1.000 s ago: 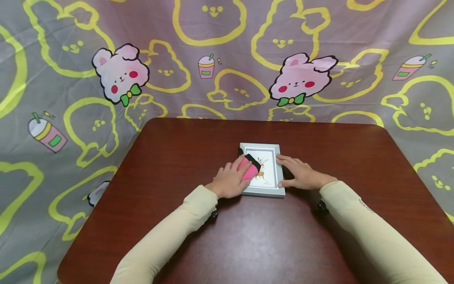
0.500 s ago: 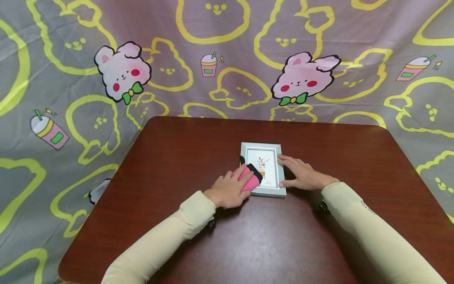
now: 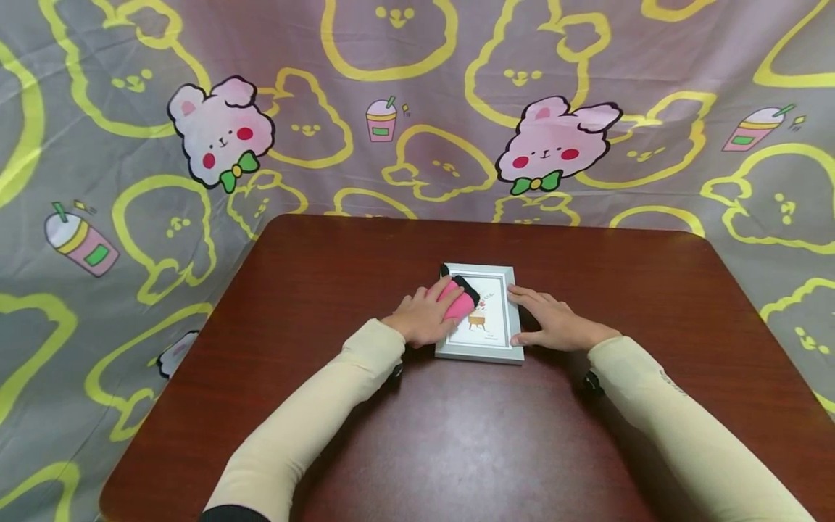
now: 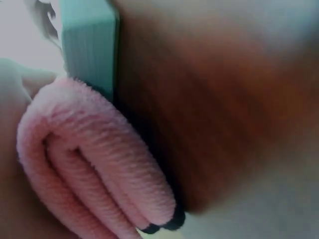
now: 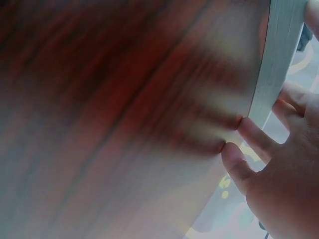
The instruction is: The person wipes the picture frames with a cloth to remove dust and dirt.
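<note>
A silver-grey picture frame (image 3: 479,353) lies on the table with a small drawing of a potted plant inside. My left hand (image 3: 420,317) holds a thick folded pink cloth (image 3: 462,304) with black trim against the frame's left side. Its fingers spread over the cloth, and the thumb sits along the near edge. The left wrist view shows the cloth's soft folds (image 4: 94,159) beside the frame's edge (image 4: 92,50). On the other side, my right hand (image 3: 554,321) touches the frame's right edge with spread fingers and thumb. In the right wrist view, fingertips (image 5: 232,154) rest at the tabletop near the frame.
The dark red-brown wooden table (image 3: 326,290) has rounded far corners. Behind it and along its left side hangs a grey-pink curtain (image 3: 450,87) printed with yellow outlines, bunnies and drink cups.
Over the last half second, my left hand and the cloth have slid away from me along the frame's left side, after an earlier slide toward me. The right hand stays at the right edge.
</note>
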`<state>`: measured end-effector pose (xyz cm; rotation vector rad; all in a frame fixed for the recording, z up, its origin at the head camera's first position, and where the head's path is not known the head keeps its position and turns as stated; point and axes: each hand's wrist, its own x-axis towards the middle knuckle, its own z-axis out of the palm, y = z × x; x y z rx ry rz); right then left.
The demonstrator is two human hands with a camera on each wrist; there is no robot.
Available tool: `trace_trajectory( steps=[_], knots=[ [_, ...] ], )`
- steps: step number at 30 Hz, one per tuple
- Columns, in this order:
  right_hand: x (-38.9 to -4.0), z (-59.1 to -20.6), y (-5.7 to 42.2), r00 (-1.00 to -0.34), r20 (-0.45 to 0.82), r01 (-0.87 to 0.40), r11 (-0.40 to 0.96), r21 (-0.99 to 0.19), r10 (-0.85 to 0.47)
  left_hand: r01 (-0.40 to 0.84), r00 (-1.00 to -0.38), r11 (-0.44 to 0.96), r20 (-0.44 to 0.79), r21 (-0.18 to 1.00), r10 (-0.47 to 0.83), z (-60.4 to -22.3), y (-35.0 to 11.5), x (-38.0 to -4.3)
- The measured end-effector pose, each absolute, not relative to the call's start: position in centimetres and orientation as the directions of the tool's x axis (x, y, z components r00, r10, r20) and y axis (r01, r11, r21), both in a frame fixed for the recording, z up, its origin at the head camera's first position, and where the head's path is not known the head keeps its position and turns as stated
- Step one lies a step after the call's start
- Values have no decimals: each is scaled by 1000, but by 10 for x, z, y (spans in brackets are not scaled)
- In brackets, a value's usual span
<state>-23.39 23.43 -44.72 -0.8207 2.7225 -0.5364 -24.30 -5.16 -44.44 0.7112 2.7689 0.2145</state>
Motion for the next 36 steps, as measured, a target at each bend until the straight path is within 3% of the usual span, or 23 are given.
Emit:
trace_trajectory(
  steps=[9,17,28,36],
  knots=[
    [-235,-445,233,-806,-141,-480,775,-410,-574,366,-873,900,-248,236,420,-443,-46,-275],
    [-237,-445,235,-805,-124,-487,766,-420,-580,379,-895,895,-153,236,420,-444,-45,-276],
    [-237,-447,236,-805,-116,-491,764,-419,-582,461,-863,866,-131,196,489,-442,-49,-226],
    [-236,-443,233,-820,-137,-462,783,-417,-557,507,-825,830,-150,231,545,-440,-59,-181]
  ],
)
